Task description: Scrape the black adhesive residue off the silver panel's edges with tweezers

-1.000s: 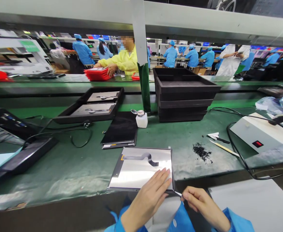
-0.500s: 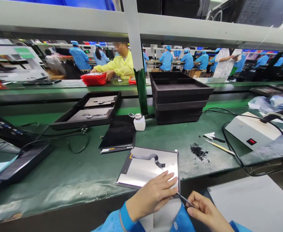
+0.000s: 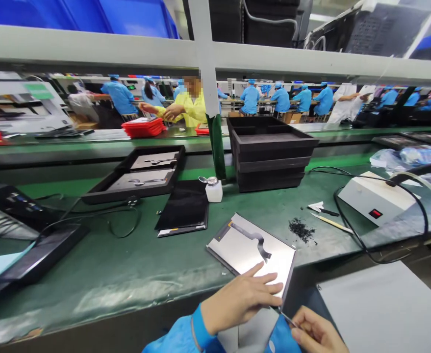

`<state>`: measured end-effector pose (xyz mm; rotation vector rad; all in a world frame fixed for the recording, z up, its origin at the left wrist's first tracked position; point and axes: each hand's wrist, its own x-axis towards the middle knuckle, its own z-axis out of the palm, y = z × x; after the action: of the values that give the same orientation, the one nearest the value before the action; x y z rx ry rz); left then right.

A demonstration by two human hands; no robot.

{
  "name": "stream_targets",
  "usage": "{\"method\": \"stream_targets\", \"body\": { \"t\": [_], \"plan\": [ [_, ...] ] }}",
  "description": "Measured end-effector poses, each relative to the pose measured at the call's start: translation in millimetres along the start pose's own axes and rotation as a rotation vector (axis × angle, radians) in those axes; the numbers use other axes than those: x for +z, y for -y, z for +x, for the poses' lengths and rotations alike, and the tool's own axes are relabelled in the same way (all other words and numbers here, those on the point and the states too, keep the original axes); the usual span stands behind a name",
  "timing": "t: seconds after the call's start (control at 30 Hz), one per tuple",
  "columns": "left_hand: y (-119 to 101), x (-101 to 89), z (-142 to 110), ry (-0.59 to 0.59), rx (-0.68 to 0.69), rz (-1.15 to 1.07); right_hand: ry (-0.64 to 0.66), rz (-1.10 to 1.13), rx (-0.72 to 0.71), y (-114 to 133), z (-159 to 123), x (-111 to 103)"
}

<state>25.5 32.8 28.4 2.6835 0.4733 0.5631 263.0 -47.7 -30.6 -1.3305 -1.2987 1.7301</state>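
An LCD screen panel (image 3: 250,250) lies silver back up at the bench's front edge, turned at an angle, its near corner past the edge. On its back runs a dark curved flex cable (image 3: 261,243). My left hand (image 3: 244,296) rests on the panel's near part, fingers stretched and slightly spread. Below and to the right, my right hand (image 3: 316,329) pinches a thin metal tool (image 3: 288,319), whose tip touches or nearly touches the panel's near corner; its exact kind is unclear. Right of the panel lie black scraps (image 3: 302,230).
Dark panels (image 3: 184,206) and a white pump bottle (image 3: 214,190) stand behind. Black trays (image 3: 274,162) are stacked at the back; another tray (image 3: 101,197) holds panels. A knife (image 3: 332,223), cables and a white box (image 3: 379,198) lie right. A person in yellow (image 3: 191,108) works opposite.
The panel has turned clockwise and shifted right, with my left hand still on it. My right hand and the tool have moved slightly down and right. The person opposite has raised their hands from the red trays.
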Motion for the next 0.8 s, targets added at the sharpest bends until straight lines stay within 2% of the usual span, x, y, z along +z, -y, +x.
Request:
{"method": "stream_targets", "body": {
  "t": [0.13, 0.27, 0.4, 0.5, 0.8],
  "plan": [
    [6.9, -16.5, -21.4, 0.003, -0.122, -0.062, -0.062, 0.034, -0.050, -8.2, 11.9, 40.3],
    [11.3, -15.5, -38.0, -0.008, -0.151, 0.011, -0.155, -0.008, -0.097, -14.8, 14.4, 65.8],
    [12.1, -4.0, -40.8, 0.011, -0.191, 0.063, -0.288, -0.117, -0.093, -9.9, 7.5, 73.4],
    [12.1, 2.0, -39.9, 0.017, -0.187, 0.109, -0.332, -0.139, -0.093, -5.6, 2.9, 77.7],
    [14.3, 8.3, -40.9, -0.025, -0.146, 0.155, -0.359, 0.139, -0.069, -5.1, 2.7, 102.5]
  ]
}}
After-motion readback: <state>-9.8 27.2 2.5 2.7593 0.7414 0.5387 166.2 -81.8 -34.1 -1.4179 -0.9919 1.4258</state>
